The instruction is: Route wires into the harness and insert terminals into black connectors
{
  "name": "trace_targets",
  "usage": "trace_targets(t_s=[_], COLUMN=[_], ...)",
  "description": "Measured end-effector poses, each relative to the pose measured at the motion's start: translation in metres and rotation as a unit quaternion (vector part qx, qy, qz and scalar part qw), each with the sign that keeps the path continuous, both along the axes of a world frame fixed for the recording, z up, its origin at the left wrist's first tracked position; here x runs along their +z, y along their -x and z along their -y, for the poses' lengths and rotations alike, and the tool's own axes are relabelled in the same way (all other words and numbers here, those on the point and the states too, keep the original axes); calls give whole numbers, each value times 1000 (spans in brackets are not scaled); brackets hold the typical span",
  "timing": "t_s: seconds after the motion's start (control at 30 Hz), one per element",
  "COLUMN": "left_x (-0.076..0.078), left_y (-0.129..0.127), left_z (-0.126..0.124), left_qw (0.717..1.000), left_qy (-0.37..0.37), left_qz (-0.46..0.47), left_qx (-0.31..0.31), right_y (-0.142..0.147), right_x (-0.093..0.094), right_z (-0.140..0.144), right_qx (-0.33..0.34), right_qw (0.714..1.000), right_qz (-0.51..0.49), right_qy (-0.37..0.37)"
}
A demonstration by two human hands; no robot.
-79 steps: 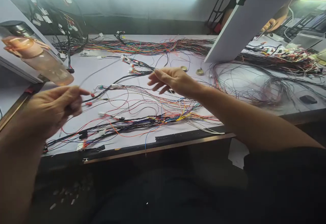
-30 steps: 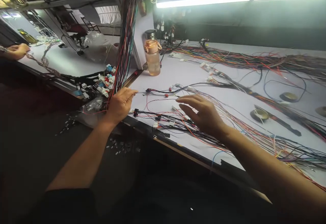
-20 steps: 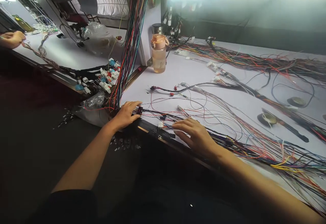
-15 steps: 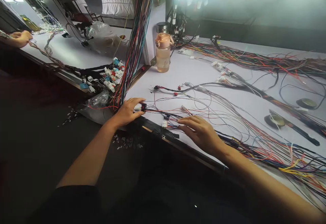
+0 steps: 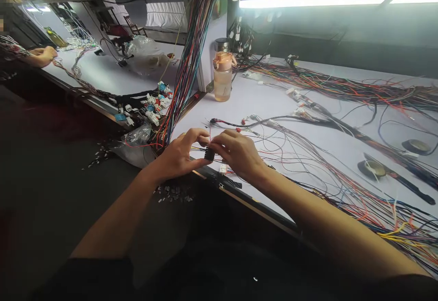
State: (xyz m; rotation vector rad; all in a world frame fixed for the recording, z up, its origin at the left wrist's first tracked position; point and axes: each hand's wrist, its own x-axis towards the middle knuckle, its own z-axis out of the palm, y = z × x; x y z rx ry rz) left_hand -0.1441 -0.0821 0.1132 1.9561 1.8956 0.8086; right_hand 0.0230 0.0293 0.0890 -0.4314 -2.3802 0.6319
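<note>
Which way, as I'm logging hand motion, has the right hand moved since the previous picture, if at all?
Yes: against the bottle, the right hand moved left and up in view, to the black connector.

The white bench (image 5: 265,104) bears wire bundles (image 5: 349,89), a bottle (image 5: 222,83) and tape rolls (image 5: 373,168).

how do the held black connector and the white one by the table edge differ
The black connector is dark, the white connector pale. The black connector is held in the left hand; the white connector lies on the table. Both are near the table's front edge.
</note>
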Motion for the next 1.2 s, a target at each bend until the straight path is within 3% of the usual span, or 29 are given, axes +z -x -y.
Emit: trace_targets(t_s=[0.13, 0.27, 0.4, 0.53, 0.77, 0.93, 1.07, 1.2], left_x=[-3, -22, -46, -56, -64, -71, -68, -59], left_y=[5, 8, 1, -10, -20, -25, -31, -40], left_z=[3, 2, -1, -5, -9, -9, -8, -4], left_qw=[999, 988, 943, 904, 869, 859, 863, 886], left_qy=[-10, -20, -56, -62, -71, -79, -67, -48], left_qz=[34, 147, 328, 423, 486, 498, 492, 449], left_qx=[12, 38, 14, 20, 68, 87, 92, 102], right_y=[-14, -37, -57, -69, -80, -83, -77, -64], right_x=[-8, -14, -25, -39, -50, -51, -39, -20], right_z=[-5, -6, -2, 1, 1, 2, 3, 6], right_qx=[-22, -92, -124, -131, -128, -134, -126, -96], right_qw=[998, 988, 983, 983, 987, 991, 992, 994], right_qz=[-55, -111, -115, -100, -75, -24, 8, 25], right_qy=[35, 59, 74, 82, 53, 8, -26, -38])
